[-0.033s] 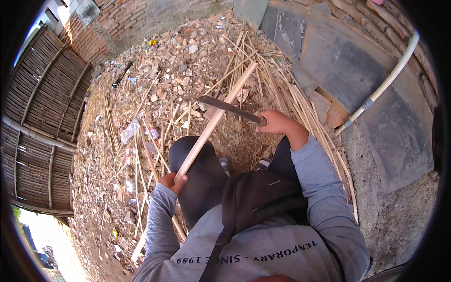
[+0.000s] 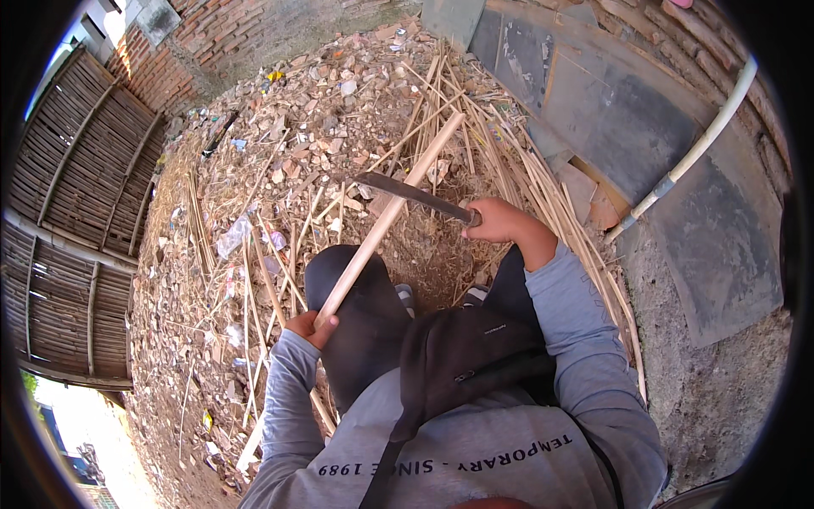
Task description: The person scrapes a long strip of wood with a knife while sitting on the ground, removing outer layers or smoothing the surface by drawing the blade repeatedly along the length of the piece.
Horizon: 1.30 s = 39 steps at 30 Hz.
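Nothing visibly moves from the earlier frame; work reads as unchanged. Left hand (image 2: 312, 329) grasps the pale strip (image 2: 373, 244) at its near end; right hand (image 2: 498, 222) clenches the knife (image 2: 417, 197), which crosses the strip beyond the left grip, contact unclear.

The ground (image 2: 428, 265) is brown dirt, and a bare patch shows just to the left of the right hand (image 2: 498, 222). A big, messy pile of long, thin sticks (image 2: 509, 161) lies ahead of that hand and down its right side. More loose sticks (image 2: 248, 314) lie left of the left hand (image 2: 310, 329). Farther ahead of it are a see-through plastic bag (image 2: 232, 237), lots of broken brown bits (image 2: 297, 161) and a yellow scrap (image 2: 275, 76).
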Tool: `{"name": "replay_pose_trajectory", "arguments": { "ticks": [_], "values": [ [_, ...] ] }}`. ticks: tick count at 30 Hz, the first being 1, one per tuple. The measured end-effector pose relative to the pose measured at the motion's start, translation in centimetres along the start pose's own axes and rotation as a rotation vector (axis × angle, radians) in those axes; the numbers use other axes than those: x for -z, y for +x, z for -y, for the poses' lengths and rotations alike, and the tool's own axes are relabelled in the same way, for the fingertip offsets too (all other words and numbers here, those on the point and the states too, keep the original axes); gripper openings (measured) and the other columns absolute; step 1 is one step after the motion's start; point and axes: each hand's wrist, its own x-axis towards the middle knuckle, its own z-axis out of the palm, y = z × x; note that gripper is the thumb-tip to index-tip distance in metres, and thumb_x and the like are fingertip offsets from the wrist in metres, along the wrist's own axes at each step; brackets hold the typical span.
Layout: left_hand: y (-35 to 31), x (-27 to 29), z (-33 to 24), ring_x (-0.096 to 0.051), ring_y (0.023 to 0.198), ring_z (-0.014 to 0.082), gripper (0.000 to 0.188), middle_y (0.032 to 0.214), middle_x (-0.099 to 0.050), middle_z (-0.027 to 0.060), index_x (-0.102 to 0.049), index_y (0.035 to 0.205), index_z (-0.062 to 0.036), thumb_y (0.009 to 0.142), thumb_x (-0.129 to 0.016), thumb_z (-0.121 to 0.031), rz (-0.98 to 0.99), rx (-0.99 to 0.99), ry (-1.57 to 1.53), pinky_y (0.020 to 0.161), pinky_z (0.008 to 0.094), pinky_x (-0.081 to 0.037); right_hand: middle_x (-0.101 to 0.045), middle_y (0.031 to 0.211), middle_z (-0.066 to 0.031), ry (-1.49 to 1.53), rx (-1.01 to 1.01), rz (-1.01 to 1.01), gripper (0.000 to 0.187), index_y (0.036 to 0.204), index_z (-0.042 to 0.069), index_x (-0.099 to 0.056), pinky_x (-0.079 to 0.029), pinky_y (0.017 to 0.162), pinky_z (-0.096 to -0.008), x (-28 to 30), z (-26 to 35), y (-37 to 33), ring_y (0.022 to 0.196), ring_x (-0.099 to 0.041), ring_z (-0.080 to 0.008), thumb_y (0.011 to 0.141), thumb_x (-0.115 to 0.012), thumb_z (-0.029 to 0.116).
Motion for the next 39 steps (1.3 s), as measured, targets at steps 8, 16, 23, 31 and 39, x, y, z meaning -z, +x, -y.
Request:
{"name": "replay_pose_trajectory", "arguments": {
  "ticks": [8,16,23,31,39],
  "values": [
    [0.3,-0.1,0.5,-0.052,0.065,0.0109,0.057,0.067,-0.060,0.0030,-0.066,0.089,0.0039,0.084,-0.072,-0.053,-0.010,-0.007,0.014,0.059,0.0309,-0.043,-0.067,0.086,-0.0190,-0.018,-0.034,0.024,0.042,0.101,0.003,-0.066,-0.050,0.074,-0.0420,0.4,0.7,-0.2,0.084,-0.066,-0.0352,0.074,-0.077,0.033],
    [0.1,0.1,0.0,-0.052,0.064,0.0117,0.060,0.066,-0.059,0.0033,-0.065,0.088,0.0038,0.082,-0.072,-0.056,-0.009,0.003,0.019,0.058,0.0316,-0.042,-0.067,0.085,-0.0179,-0.014,-0.052,0.038,0.041,0.100,0.003,-0.066,-0.050,0.073,-0.0413,0.6,0.8,-0.1,0.084,-0.066,-0.0341,0.074,-0.077,0.032],
    [0.4,-0.1,1.1,-0.052,0.065,0.0126,0.061,0.067,-0.059,0.0040,-0.065,0.087,0.0035,0.082,-0.071,-0.057,-0.029,-0.030,0.029,0.059,0.0326,-0.043,-0.067,0.084,-0.0183,-0.011,-0.035,0.027,0.042,0.098,0.003,-0.066,-0.049,0.073,-0.0418,0.4,0.7,-0.2,0.084,-0.065,-0.0348,0.073,-0.078,0.034],
    [0.3,0.1,0.5,-0.050,0.062,0.0129,0.060,0.064,-0.057,0.0047,-0.065,0.088,0.0038,0.083,-0.070,-0.056,-0.036,-0.019,0.113,0.057,0.0330,-0.042,-0.067,0.087,-0.0188,-0.028,-0.059,0.113,0.043,0.101,0.003,-0.066,-0.050,0.077,-0.0422,0.7,0.6,-0.2,0.087,-0.066,-0.0347,0.073,-0.077,0.034],
    [0.6,-0.3,1.7,-0.057,0.060,0.0246,0.064,0.062,-0.058,0.0136,-0.063,0.081,0.0019,0.084,-0.064,-0.062,-0.082,-0.069,0.259,0.058,0.0397,-0.044,-0.067,0.087,-0.0187,-0.028,-0.107,0.022,0.034,0.103,0.005,-0.068,-0.050,0.075,-0.0429,1.2,2.2,-0.6,0.085,-0.065,-0.0345,0.076,-0.072,0.026]
  ]
}}
